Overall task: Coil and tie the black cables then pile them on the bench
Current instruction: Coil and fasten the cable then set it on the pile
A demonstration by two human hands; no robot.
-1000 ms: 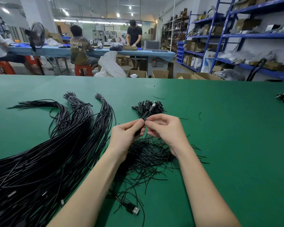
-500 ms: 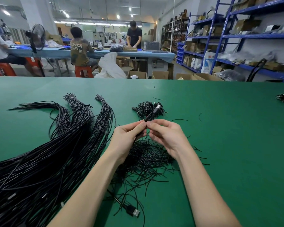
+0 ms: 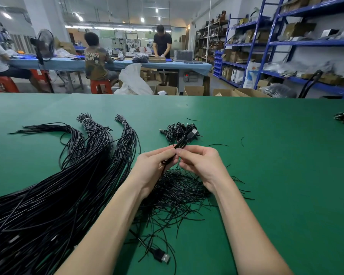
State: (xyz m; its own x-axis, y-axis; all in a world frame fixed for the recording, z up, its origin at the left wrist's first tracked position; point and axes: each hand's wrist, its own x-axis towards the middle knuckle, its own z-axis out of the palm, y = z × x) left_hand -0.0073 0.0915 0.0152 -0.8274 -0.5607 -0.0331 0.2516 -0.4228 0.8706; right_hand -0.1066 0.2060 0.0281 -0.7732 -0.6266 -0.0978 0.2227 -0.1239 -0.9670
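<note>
A coiled cable (image 3: 184, 140) is pinched between the fingertips of the left hand (image 3: 154, 167) and right hand (image 3: 202, 164), held together above the bench (image 3: 276, 175). Its long axis is tilted up and away to the right, plug end farthest.

Your left hand (image 3: 154, 167) hides most of the coiled cable (image 3: 184, 140) (its tie too), and the big cable bundle (image 3: 48, 195) runs off the left edge.

Left hand (image 3: 154, 165) and right hand (image 3: 202, 163) raised together, fingertips meeting, both pinching the same coiled cable (image 3: 184, 140); bare forearms reaching forward, converging at mid-frame.
</note>
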